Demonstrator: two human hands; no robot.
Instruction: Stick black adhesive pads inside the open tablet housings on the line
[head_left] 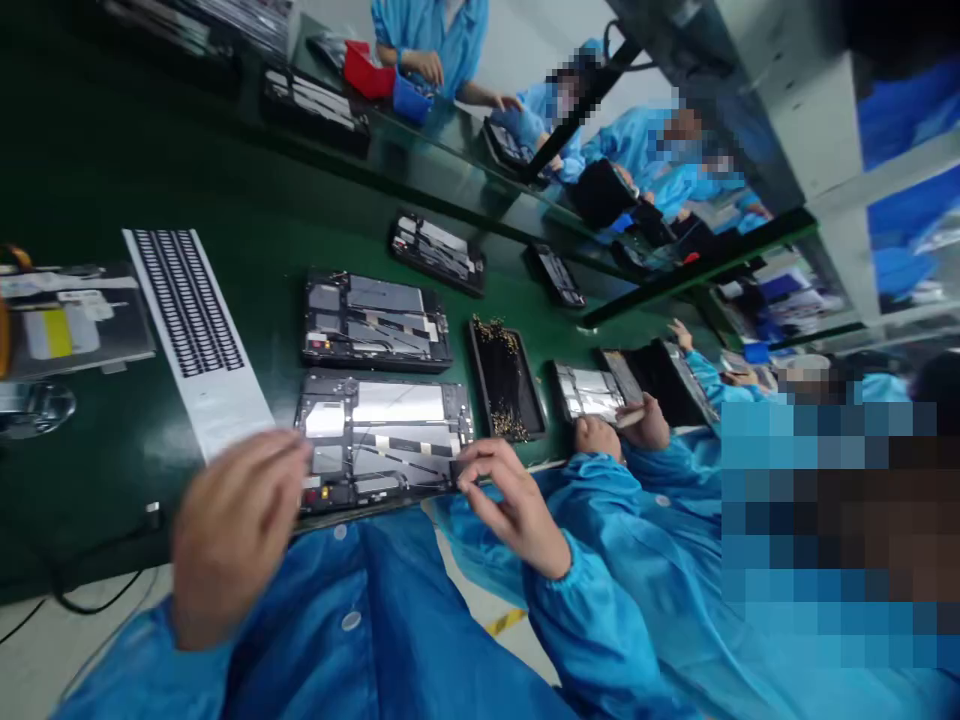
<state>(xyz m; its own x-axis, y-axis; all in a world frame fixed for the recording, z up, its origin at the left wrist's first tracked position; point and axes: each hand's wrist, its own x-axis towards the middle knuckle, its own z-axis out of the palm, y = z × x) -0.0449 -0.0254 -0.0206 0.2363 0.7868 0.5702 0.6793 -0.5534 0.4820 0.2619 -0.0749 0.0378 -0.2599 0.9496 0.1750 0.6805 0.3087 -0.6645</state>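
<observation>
An opened flat electronic device (405, 410), with silver battery cells and dark cables inside, lies in front of me at the table's near edge. My left hand (240, 530) is at its left end, smeared by motion; its fingers cannot be made out clearly. At the device's lower right corner is my right hand (517, 505), with thumb and forefinger curled close together. Whatever is between those fingertips is too small to tell. A second opened device (375, 320) sits just behind the first. Right of them is a black tray (491, 375) with small brass-coloured screws (510, 425).
A white sheet of black labels (225, 400) lies to the left, near a grey panel (112, 335) with a yellow patch. Further devices (439, 250) stand toward the raised glass shelf (465, 150). A co-worker's hands (600, 435) work close on my right.
</observation>
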